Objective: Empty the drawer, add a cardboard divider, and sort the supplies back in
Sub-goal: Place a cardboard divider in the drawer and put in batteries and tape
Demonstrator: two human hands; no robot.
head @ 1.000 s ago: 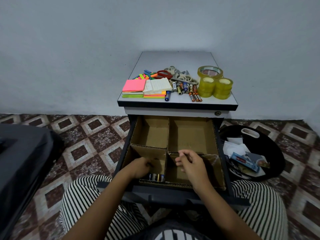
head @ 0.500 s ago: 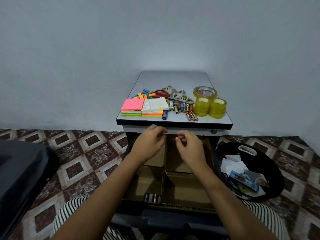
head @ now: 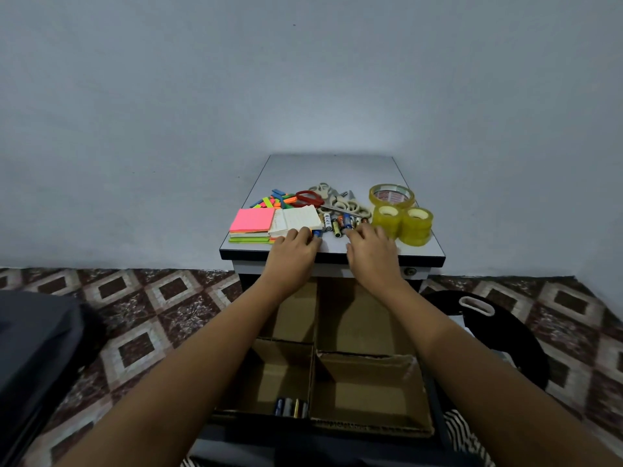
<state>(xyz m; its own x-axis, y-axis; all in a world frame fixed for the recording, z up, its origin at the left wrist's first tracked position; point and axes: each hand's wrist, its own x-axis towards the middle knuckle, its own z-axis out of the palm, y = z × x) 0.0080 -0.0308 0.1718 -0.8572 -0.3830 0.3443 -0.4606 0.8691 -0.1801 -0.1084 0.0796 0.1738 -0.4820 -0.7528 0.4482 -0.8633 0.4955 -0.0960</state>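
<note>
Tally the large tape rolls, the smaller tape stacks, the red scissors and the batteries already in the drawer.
Large tape roll: 1
Smaller tape stacks: 2
Red scissors: 1
Batteries in the drawer: 4
Total: 8

Cabinet top [head: 333, 170] carries sticky notes [head: 253, 220], scissors [head: 337, 201], batteries [head: 340, 223], tape rolls [head: 409, 224], coloured flags [head: 273, 201].

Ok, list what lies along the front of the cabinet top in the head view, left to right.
Pink sticky pad → white notepad → batteries → tape rolls.
</note>
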